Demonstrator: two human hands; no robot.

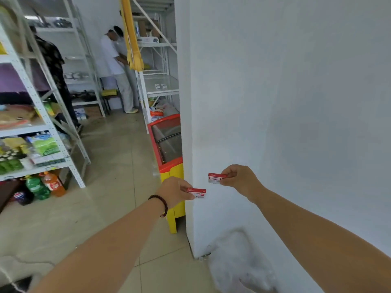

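Observation:
Both my arms reach forward in front of a white wall corner. My left hand (176,191), with a dark bead bracelet on its wrist, pinches a small red and white box (197,193) by its left end. My right hand (239,180) pinches a second, matching red and white box (216,178) by its right end, a little higher and to the right. The two boxes are apart and both hang in the air, level, with nothing under them.
A white wall (296,102) fills the right side. A red and yellow chest freezer (167,144) stands beyond the corner. White racks of goods (36,144) line the left, with soda bottles (44,185) on the floor. Two people (115,66) stand at far shelves.

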